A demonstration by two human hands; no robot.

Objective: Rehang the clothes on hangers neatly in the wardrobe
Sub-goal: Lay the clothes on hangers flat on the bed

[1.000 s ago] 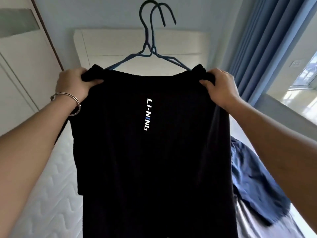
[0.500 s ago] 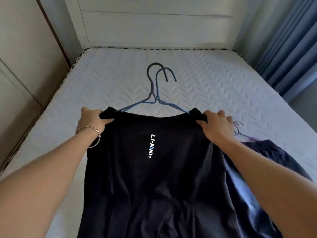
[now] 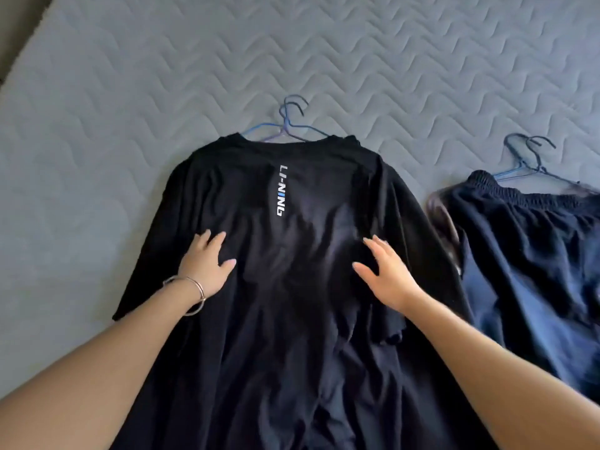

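A black T-shirt (image 3: 292,287) with a white vertical logo lies flat on the mattress, back side up. Two blue wire hangers (image 3: 290,123) stick out of its neck, hooks pointing away from me. My left hand (image 3: 206,263), with a bangle on the wrist, rests open and flat on the shirt's left half. My right hand (image 3: 384,274) is open over the shirt's right half, fingers spread. To the right lies a dark navy garment (image 3: 532,261) with an elastic waistband, on two more wire hangers (image 3: 527,159).
The grey quilted mattress (image 3: 162,108) fills the view. A strip of brown floor or wall (image 3: 16,24) shows at the top left corner, past the mattress edge.
The shirt was held up by its shoulders in both hands, then lowered onto the mattress. Both hands have let go of the shoulders and now lie open on the shirt's back.
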